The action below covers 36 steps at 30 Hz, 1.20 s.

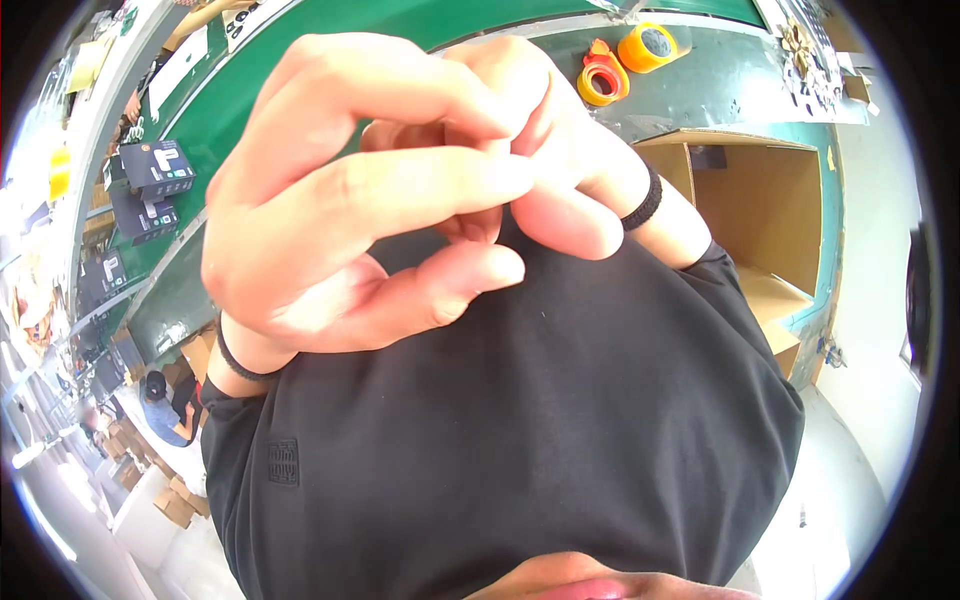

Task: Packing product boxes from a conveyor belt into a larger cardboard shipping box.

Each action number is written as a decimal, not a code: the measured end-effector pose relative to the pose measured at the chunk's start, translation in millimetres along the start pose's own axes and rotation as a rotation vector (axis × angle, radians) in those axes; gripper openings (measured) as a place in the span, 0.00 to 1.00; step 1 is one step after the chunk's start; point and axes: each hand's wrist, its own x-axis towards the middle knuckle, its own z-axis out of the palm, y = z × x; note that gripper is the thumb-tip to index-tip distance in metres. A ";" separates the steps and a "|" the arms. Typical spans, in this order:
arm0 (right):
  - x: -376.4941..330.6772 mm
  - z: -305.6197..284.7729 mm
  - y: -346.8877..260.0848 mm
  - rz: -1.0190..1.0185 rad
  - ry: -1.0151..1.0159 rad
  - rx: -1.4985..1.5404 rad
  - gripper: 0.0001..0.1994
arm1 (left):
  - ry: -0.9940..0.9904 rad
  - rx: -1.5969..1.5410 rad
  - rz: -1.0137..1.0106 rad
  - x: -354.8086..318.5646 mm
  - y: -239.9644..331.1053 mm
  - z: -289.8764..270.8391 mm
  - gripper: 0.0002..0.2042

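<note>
While reading from the left edge, noted black boxes (155,170) lying on a green conveyor belt (215,110), well apart from both hands. Found the left hand (330,230) raised very close to the camera, half curled, with index and middle fingers stretched rightward and thumb tucked beneath, and with a thin black band (240,365) round its wrist. Saw its fingertips meeting those of the right hand (560,170), likewise curled inward and touching, with a second black band (645,200) on that wrist. Could not tell whether either hand pinched anything small at the meeting point; saw nothing there. Judged the step as fine fingertip work, hand against hand, in front of a black shirt (520,420); judged that carrying it on would call for steady fingers and a light pinch rather than reach. Further right, spotted a red and yellow tape roll (603,82) and an orange tape roll (648,45) on the bench beyond the hands, then an open cardboard box (760,200), all untouched.
</note>
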 end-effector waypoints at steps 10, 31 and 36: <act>-16.5 -10.6 18.4 0.001 0.013 -0.010 0.08 | 0.152 -0.004 0.150 3.8 -14.1 27.2 0.22; -28.9 -10.8 49.5 0.154 -0.106 0.173 0.04 | 0.337 -0.161 0.121 2.6 -10.3 45.9 0.20; -22.4 -7.7 30.2 0.071 -0.032 0.094 0.05 | 0.203 -0.098 0.029 6.2 -8.4 29.6 0.20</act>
